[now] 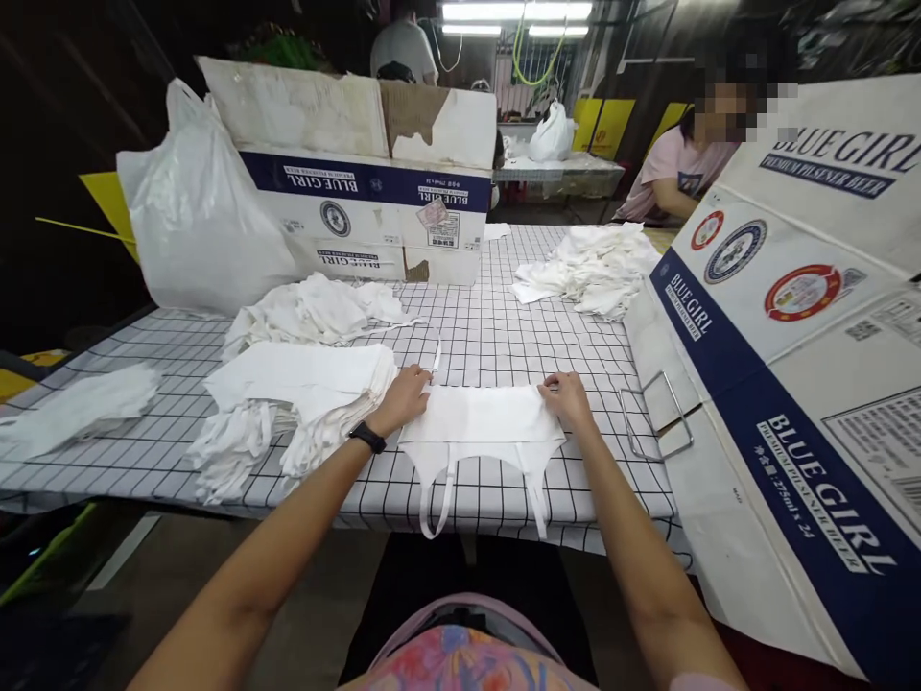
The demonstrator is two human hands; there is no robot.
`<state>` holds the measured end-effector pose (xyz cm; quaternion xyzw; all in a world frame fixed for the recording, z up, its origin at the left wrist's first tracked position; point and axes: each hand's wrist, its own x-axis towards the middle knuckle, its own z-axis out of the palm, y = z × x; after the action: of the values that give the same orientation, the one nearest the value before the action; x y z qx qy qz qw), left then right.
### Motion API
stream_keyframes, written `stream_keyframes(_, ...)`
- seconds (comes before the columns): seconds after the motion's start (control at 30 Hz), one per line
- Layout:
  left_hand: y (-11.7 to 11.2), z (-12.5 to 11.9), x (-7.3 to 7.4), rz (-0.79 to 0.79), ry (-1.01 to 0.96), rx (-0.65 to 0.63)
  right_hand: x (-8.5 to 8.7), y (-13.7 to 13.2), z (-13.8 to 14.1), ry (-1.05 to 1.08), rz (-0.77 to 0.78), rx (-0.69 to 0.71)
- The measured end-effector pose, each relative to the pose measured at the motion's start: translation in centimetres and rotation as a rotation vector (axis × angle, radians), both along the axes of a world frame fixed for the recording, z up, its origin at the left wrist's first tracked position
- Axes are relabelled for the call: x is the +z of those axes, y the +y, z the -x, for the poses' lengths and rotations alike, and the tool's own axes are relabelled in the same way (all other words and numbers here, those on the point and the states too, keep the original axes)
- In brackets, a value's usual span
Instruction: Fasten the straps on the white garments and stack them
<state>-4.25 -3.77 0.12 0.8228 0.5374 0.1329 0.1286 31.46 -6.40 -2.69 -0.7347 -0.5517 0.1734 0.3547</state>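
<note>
The cloth (484,417) lies flat at the near edge of the table (504,317). The left hand (404,395) and right hand (568,398) rest on its upper corners, fingers curled; a real pinch I cannot tell. The straps (440,499) hang over the edge and could pull it crooked.

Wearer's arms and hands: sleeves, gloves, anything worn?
No gloves on left hand or right hand. No sleeves over the forearms. Black watch-like band on the left wrist. No rings that I can make out.
</note>
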Motion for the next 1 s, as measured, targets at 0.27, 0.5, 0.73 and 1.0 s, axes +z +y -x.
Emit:
stream_keyframes(0.27,1.1,0.4,-0.3,0.014,0.045,0.046,-1.1,-0.4,-0.2,0.006,-0.055,0.079)
stream_keyframes(0.5,0.5,0.7,-2.3,-0.135,-0.084,0.11,-1.4,-0.2,0.7,-0.029,-0.143,0.083)
stream_keyframes(0.73,1.1,2.0,-5.2,-0.203,-0.269,0.163,-1.2,0.0,2.1,-0.018,-0.165,0.027)
stream_keyframes(1.0,1.3,1.8,-4.5,-0.174,-0.368,0.197,-0.4,-0.4,2.0,0.066,-0.204,0.039)
